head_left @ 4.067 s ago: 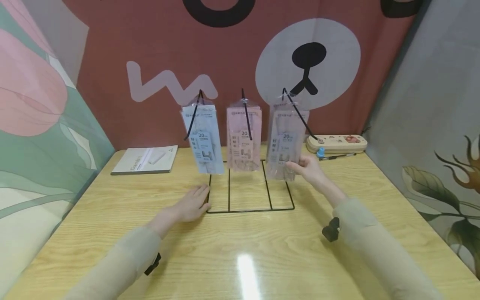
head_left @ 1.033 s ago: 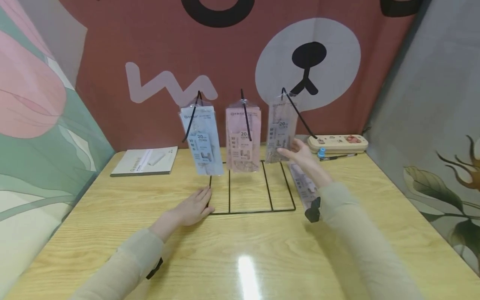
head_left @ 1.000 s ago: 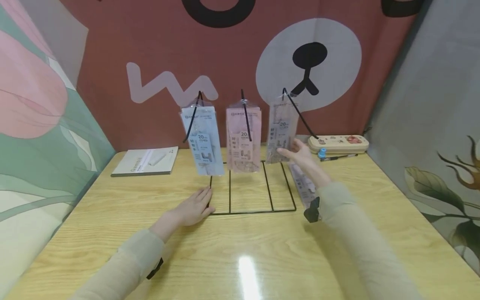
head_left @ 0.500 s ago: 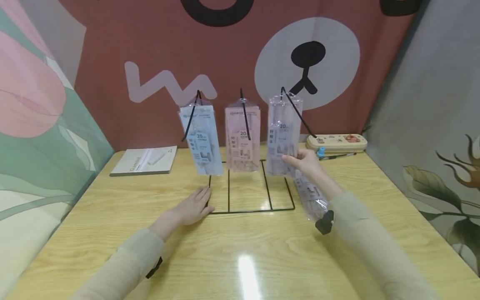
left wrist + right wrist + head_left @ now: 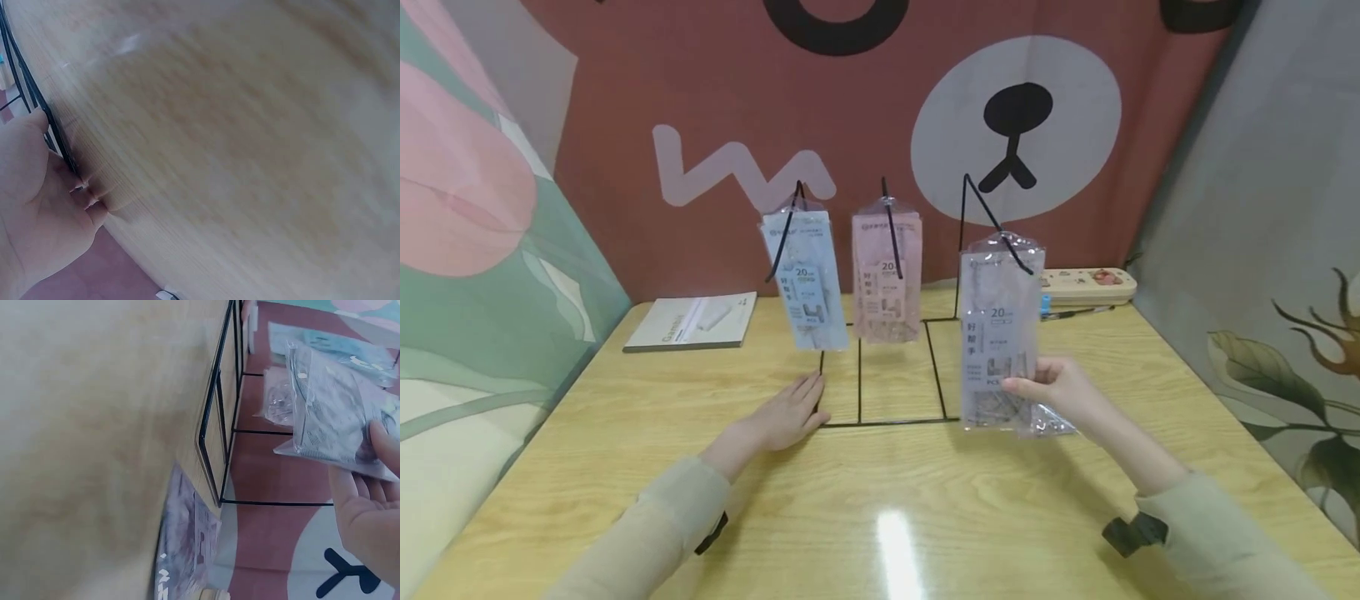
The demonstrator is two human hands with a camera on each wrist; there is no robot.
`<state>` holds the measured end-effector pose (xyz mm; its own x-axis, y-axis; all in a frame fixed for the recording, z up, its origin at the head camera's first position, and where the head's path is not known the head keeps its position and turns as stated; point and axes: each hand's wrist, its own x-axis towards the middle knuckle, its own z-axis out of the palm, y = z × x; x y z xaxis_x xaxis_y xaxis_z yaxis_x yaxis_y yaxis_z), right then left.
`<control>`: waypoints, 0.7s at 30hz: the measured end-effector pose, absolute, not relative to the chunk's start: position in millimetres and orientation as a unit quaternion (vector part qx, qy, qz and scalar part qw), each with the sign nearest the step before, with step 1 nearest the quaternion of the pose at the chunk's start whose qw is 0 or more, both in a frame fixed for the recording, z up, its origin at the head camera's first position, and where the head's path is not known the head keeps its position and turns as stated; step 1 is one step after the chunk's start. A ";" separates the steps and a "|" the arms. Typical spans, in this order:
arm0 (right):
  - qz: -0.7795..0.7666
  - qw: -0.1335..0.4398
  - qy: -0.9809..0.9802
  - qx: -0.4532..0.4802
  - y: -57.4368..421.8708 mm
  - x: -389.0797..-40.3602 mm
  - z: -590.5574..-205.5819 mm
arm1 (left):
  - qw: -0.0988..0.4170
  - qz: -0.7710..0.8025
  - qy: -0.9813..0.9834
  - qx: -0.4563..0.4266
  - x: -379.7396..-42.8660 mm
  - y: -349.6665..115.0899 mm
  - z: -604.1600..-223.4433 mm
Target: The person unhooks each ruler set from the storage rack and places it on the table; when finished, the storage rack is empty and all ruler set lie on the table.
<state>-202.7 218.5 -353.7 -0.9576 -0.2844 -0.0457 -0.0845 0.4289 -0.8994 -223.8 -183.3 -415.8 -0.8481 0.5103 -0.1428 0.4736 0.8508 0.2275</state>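
My right hand (image 5: 1067,392) pinches a pale purple plastic packet (image 5: 996,333) by its lower right side, thumb in front. The packet's top hole is near the front tip of the right black hook; whether it is still on the wire I cannot tell. In the right wrist view the packet (image 5: 337,406) lies between thumb and fingers. With fingers fairly straight, my left hand (image 5: 786,412) rests against the left side of the black wire rack (image 5: 887,423). A blue packet (image 5: 805,283) hangs on the left hook, a pink packet (image 5: 887,283) on the middle one.
Another purple packet (image 5: 187,544) lies on the table right of the rack, mostly hidden in the head view. A boxed notebook-like item (image 5: 692,321) lies back left. A cream pencil case (image 5: 1093,286) and a pen (image 5: 1078,313) lie back right.
One purple packet came down to the table on the right. My right hand then gripped the other and drew it forward and down along the right hook. The left hand stayed put.
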 end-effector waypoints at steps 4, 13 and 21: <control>-0.516 0.106 0.841 -0.124 232.4 -176.8 -352.7 | 0.098 0.090 0.957 0.260 -225.6 -181.4 -414.3; -0.475 0.091 0.859 -0.165 278.0 -152.1 -346.4 | 0.101 0.090 0.956 0.261 -226.1 -182.3 -416.2; -0.427 0.031 0.902 -0.058 337.7 -168.9 -332.7 | 0.103 0.086 0.956 0.260 -226.4 -184.5 -419.5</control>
